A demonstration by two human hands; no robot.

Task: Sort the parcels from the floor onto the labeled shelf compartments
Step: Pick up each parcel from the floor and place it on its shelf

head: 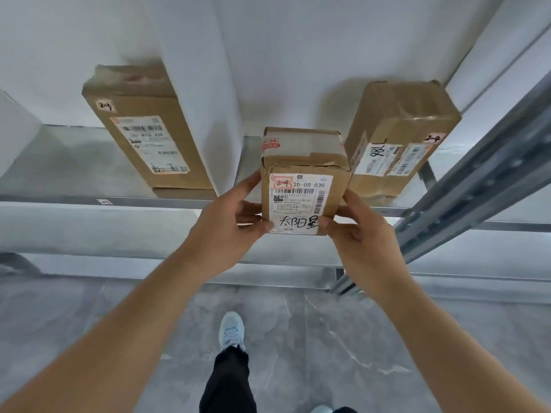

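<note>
Holding a small cardboard parcel point(304, 180) between them, the left hand point(229, 222) and the right hand point(362, 234) meet in the middle of the frame, at the front edge of a grey metal shelf point(59, 174). The left fingers point(253, 226) press on the left side and lower corner of the parcel, and the right fingers point(343, 211) are closed on its right side, so both hands grip the same box. Its back part looks to be over the shelf board, but I cannot tell if it already rests there. The white label on its front face carries a red-framed mark "2-4", printed numbers, barcodes and black handwriting. In the upper left of the frame a tall brown box point(143, 126) stands on the same shelf, also marked "2-4" on a small sticker. In the upper right a wider taped box point(396, 135) sits just beside the held parcel, with "2-4" on its corner. A perforated metal upright point(477, 186) crosses the right side of the frame. At the bottom, a pale blue shoe point(232, 330) and a dark trouser leg stand on the grey marbled floor point(89, 308).
</note>
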